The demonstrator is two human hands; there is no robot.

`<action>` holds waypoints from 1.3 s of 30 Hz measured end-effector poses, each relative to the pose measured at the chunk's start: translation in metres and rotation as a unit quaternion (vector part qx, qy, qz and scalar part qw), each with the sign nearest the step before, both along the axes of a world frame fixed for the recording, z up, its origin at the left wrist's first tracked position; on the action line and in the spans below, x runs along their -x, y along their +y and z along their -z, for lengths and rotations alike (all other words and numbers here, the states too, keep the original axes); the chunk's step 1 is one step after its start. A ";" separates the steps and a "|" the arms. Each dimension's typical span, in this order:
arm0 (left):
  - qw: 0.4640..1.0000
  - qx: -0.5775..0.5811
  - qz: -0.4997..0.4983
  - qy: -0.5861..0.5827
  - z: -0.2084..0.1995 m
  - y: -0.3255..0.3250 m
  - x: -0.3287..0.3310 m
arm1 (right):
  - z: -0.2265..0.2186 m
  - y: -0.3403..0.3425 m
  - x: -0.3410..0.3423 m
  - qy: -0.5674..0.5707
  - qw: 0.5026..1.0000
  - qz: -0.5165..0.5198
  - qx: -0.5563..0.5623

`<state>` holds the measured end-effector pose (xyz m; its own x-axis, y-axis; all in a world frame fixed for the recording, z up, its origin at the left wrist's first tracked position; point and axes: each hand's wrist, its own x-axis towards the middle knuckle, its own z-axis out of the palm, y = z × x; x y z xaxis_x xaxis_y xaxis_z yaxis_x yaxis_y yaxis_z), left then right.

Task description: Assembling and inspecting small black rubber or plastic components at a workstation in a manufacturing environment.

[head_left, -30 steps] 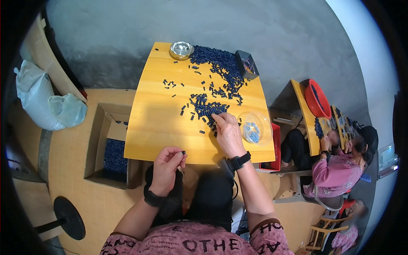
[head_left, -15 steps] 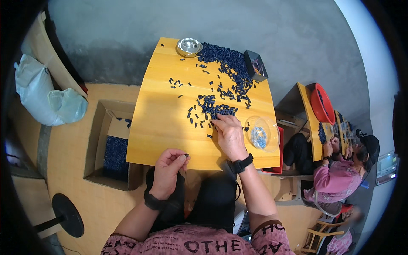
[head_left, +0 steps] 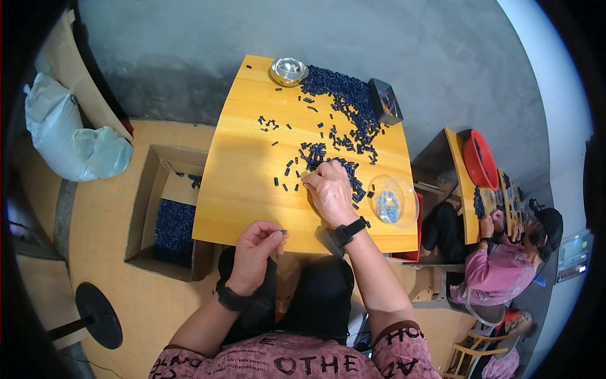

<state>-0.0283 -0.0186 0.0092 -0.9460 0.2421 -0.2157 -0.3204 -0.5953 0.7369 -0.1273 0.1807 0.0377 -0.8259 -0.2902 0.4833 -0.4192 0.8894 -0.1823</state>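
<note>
My left hand is at the front edge of the wooden table. Thumb and index finger pinch a small dark piece, too small to make out fully. Farther forward, my right hand rests among a cluster of small dark blue plastic parts. Its thumb and fingertips are drawn together beside a few loose parts; what they hold, if anything, is hidden. A clear round bowl with small light blue pieces stands right of this hand.
A larger heap of dark parts lies at the back, between a metal bowl and a black box. On the floor at left is a cardboard box holding dark parts. A co-worker sits right, near a red basin.
My right hand has moved slightly left and away from me, and some of the clustered parts now lie along its right side. My left hand keeps its pinch. The view has shifted a little.
</note>
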 end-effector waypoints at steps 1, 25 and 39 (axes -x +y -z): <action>1.000 0.004 0.000 0.002 0.000 0.000 0.000 | 0.002 0.001 0.000 -0.004 1.000 -0.001 0.004; 0.986 -0.039 0.106 0.122 -0.082 0.013 -0.063 | -0.094 -0.010 -0.215 -0.284 0.687 -0.041 0.668; 0.977 -0.047 0.150 0.142 -0.106 0.020 -0.104 | -0.097 -0.010 -0.273 -0.202 0.670 -0.031 0.714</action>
